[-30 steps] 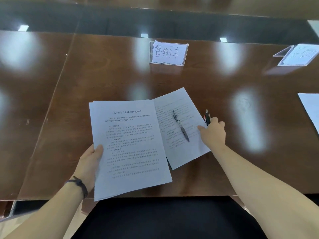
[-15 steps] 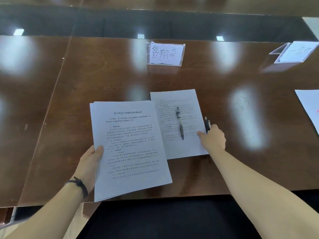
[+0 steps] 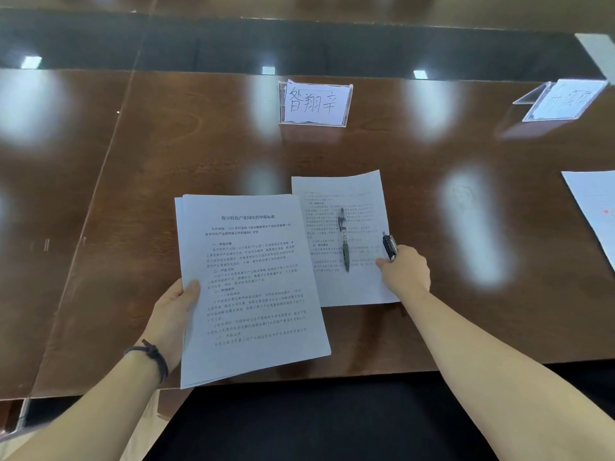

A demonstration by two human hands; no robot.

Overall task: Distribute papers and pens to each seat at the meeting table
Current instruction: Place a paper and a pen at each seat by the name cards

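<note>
My left hand point(image 3: 173, 314) grips a stack of printed papers point(image 3: 246, 284) by its left edge, held just above the near part of the brown table point(image 3: 166, 154). A single printed sheet point(image 3: 342, 201) lies flat on the table to the right of the stack, partly tucked under it. A dark pen point(image 3: 344, 239) rests on that sheet, pointing away from me. My right hand point(image 3: 404, 271) is closed around more pens point(image 3: 390, 246), whose tops stick out above the fist, and its fingertip presses the sheet's right side.
A clear name card stand point(image 3: 315, 103) with handwritten characters stands behind the sheet. A second name stand point(image 3: 562, 99) is at the far right, with another sheet point(image 3: 595, 207) lying below it. A black chair back point(image 3: 316, 417) sits against the table's near edge.
The single sheet has turned from slanted to nearly square with the table edge, the pen on it turning along. My right hand stayed on its right side; the left hand kept still.
</note>
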